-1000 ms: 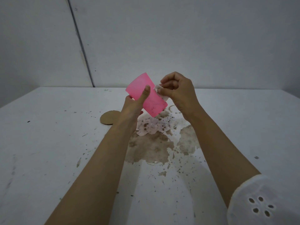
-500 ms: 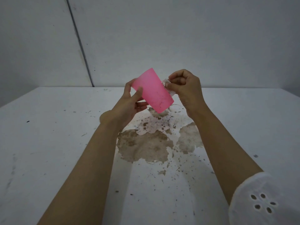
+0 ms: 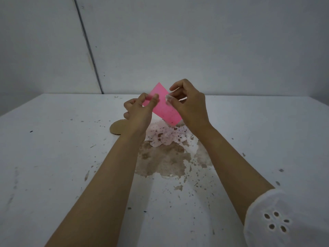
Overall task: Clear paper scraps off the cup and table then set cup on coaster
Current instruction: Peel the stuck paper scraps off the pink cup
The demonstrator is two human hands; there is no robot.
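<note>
A pink plastic cup (image 3: 164,107) is held tilted above the table, one end up and to the left, the other down and to the right. My left hand (image 3: 140,108) grips its upper left part with thumb and fingers. My right hand (image 3: 188,104) pinches a small white paper scrap (image 3: 168,99) against the cup's side. A round brown cardboard coaster (image 3: 117,128) lies flat on the table, partly hidden behind my left wrist. Below the cup lie wet, stained paper pieces (image 3: 165,138).
The white table (image 3: 53,157) carries a large brown stain (image 3: 163,160) in the middle and several small dark specks scattered around it. A grey wall stands behind the table's far edge. My right sleeve (image 3: 284,220) is white.
The cup has turned in my hands and my left hand has shifted its grip toward the upper end. The coaster, hidden half a second ago, shows again beside my left wrist.
</note>
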